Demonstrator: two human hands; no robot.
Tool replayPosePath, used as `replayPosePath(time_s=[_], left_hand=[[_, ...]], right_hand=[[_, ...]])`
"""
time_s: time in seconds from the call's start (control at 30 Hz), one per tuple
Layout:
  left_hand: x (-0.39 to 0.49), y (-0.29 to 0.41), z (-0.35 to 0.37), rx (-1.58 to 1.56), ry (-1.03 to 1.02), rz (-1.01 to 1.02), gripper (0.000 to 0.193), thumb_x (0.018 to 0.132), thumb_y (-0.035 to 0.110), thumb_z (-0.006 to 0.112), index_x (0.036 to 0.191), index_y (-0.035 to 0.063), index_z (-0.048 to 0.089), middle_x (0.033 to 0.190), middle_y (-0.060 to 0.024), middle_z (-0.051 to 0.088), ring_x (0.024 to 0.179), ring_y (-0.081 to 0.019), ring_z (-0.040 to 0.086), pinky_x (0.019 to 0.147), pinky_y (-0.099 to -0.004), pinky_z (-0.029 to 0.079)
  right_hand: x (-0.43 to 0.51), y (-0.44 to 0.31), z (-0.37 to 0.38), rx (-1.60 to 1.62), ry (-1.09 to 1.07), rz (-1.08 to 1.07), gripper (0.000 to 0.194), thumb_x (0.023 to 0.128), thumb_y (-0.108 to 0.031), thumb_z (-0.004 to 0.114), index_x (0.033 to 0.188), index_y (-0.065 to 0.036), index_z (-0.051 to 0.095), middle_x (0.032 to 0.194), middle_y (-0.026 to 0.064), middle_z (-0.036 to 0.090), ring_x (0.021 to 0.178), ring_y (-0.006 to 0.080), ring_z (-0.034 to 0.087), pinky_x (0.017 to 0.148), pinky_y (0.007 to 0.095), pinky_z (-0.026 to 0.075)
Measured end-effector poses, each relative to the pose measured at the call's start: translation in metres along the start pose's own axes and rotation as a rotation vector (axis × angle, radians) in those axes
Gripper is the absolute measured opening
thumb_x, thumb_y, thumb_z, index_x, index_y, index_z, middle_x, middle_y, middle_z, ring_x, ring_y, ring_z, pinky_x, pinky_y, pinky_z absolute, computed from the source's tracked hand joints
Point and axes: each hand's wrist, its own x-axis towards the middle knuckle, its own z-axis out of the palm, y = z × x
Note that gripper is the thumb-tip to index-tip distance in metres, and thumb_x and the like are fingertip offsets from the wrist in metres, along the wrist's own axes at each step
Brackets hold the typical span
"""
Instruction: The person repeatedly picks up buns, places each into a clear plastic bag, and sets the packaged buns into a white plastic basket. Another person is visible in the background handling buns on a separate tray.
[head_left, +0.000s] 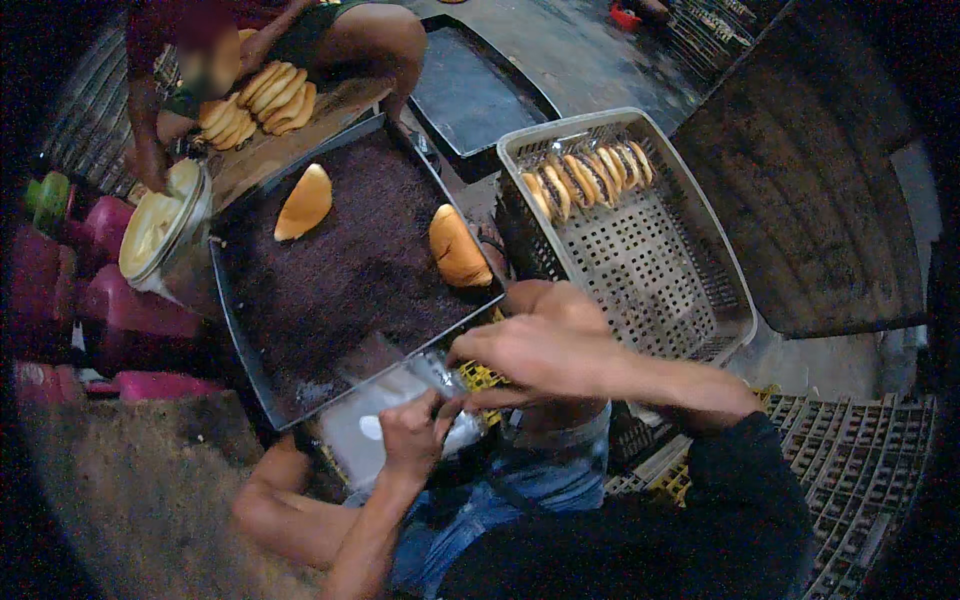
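My left hand (411, 435) has its fingers closed on clear plastic bags (360, 435) that lie at the near edge of the metal tray. My right hand (532, 356) reaches across to the same plastic, its fingertips close to the left ones. Blur hides whether it grips. The large tray (232, 330) holds a dark purple-brown crumbly filling (352, 247). On the filling rest two bread buns, one (304, 202) at the far left and one (460, 246) by the right edge.
To the right stands a plastic crate (727, 255) with a row of filled buns (589, 180). A co-worker's hand (154, 169) is at a tub of pale cream (161, 225), near stacked buns (277, 97). Behind lies a black tray (480, 86); a dark board (810, 187) is far right.
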Motion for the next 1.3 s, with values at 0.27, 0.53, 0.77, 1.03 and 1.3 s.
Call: replayPosePath(time_s=[0.27, 0.53, 0.77, 1.03, 1.3], left_hand=[[0.038, -0.032, -0.018, -1.752, 0.521, -0.445, 0.034, 0.093, 0.035, 0.070, 0.090, 0.0004, 0.070, 0.086, -0.0102, 0.070, 0.081, -0.0198, 0.067, 0.070, -0.0334, 0.052], [0.036, -0.120, -0.118, -1.078, 1.423, -0.538, 0.035, 0.088, 0.036, 0.075, 0.084, 0.0020, 0.066, 0.078, -0.0042, 0.066, 0.072, -0.0153, 0.060, 0.068, -0.0301, 0.047], [0.019, -0.166, -0.140, -1.363, 1.566, -0.566, 0.060, 0.088, 0.054, 0.069, 0.111, -0.0006, 0.060, 0.100, -0.0146, 0.069, 0.073, -0.0210, 0.068, 0.066, -0.0314, 0.057], [0.016, -0.156, -0.147, -1.267, 1.536, -0.451, 0.072, 0.095, 0.062, 0.052, 0.127, -0.0020, 0.046, 0.108, -0.0209, 0.065, 0.085, -0.0294, 0.071, 0.075, -0.0363, 0.059], [0.033, -0.157, -0.140, -1.114, 1.408, -0.589, 0.063, 0.100, 0.055, 0.048, 0.122, -0.0033, 0.053, 0.111, -0.0187, 0.065, 0.095, -0.0266, 0.068, 0.080, -0.0399, 0.061]], right_hand=[[0.023, 0.000, 0.065, 0.734, 0.568, 0.307, 0.016, 0.095, -0.012, 0.064, 0.103, 0.000, 0.059, 0.084, 0.0076, 0.064, 0.080, 0.0181, 0.068, 0.067, 0.0297, 0.055], [0.202, -0.011, 0.065, 0.040, 0.611, 0.003, 0.019, 0.096, -0.021, 0.063, 0.107, -0.005, 0.060, 0.098, 0.0094, 0.067, 0.098, 0.0267, 0.067, 0.083, 0.0422, 0.054], [0.373, 0.075, 0.055, -1.194, 0.045, -0.151, 0.037, 0.095, -0.040, 0.055, 0.129, -0.030, 0.063, 0.129, 0.0132, 0.061, 0.120, 0.0371, 0.059, 0.100, 0.0442, 0.049], [0.315, 0.141, 0.045, -0.204, 0.355, -0.158, 0.052, 0.086, -0.021, 0.070, 0.133, -0.010, 0.053, 0.122, 0.0212, 0.063, 0.107, 0.0402, 0.064, 0.091, 0.0437, 0.051], [0.213, 0.083, -0.005, 0.168, 0.341, 0.143, 0.033, 0.086, -0.021, 0.074, 0.108, 0.002, 0.066, 0.097, 0.0108, 0.072, 0.090, 0.0178, 0.066, 0.082, 0.0342, 0.050]])
